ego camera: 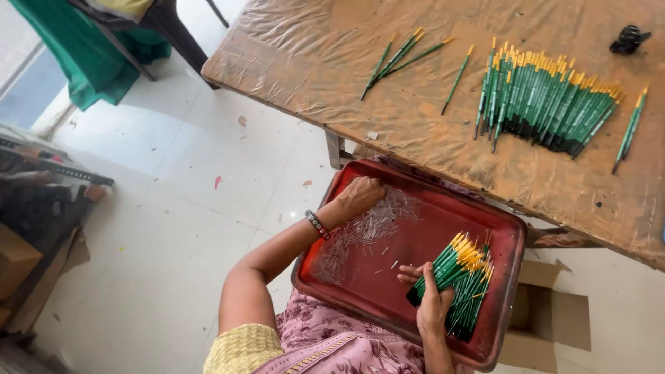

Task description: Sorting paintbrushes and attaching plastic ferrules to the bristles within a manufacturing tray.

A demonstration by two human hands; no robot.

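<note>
A red tray [422,183] rests on my lap. My left hand [360,195] reaches into a heap of small clear tubes [367,228] at the tray's left side, fingers curled over them. My right hand [431,299] grips a bundle of green sticks with yellow tips [463,271] lying in the tray's right part; more of these sticks lie loose under the bundle. I wear a beaded bracelet [316,224] on my left wrist.
The wooden table [325,62] under plastic sheet carries a large row of green sticks [547,104], a few loose sticks [402,59] and a black object [629,39]. An open cardboard box [554,315] sits on the floor at right. A chair with green cloth [90,48] stands far left.
</note>
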